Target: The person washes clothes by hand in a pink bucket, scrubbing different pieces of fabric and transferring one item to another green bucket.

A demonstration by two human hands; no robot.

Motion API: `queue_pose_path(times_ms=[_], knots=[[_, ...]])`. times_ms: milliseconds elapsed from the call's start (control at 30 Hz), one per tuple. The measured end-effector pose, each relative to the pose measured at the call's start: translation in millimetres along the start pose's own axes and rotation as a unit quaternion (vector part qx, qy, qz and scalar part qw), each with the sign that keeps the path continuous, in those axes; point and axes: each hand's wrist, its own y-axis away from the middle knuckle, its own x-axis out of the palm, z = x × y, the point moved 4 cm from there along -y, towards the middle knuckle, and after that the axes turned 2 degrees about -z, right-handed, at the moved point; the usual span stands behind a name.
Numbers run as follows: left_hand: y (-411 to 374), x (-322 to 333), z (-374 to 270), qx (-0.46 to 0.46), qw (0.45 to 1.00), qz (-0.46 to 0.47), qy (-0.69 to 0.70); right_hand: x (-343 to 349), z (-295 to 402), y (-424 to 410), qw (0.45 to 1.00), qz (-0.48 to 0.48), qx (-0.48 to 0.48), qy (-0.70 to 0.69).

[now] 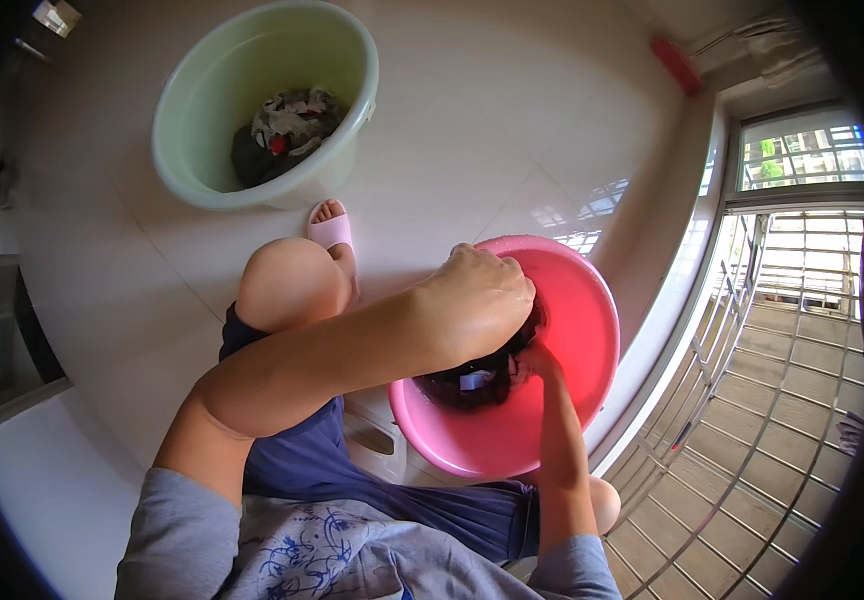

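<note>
In front of me a pink plastic basin (589,337) holds a wet, dark cloth (462,397) with a small pale patch. My left hand (488,289) is curled into a fist over the basin's far left side, and dark fabric shows just beneath it. The back of this hand hides its fingertips. Inside the basin, my right hand (533,364) grips the near right part of the same cloth; its fingers are partly in shadow. The two hands are close together, the left one higher.
A large pale green tub (199,97) with crumpled laundry (297,127) stands ahead on the tiled floor (447,150). Behind the basin is a white stool (379,450). A metal grille (769,390) and window frame run along the right. A red object (676,66) rests at the far right.
</note>
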Motion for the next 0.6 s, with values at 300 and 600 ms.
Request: queue_pose_path(times_ms=[300,600], knots=[[-13,11,-8,-0.005,0.998,0.056,0.034,56,115,130,0.88,-0.247,-0.19,0.359],[-12,1,1,-0.031,0.996,0.074,0.048,47,112,92,0.874,-0.33,-0.242,0.26]])
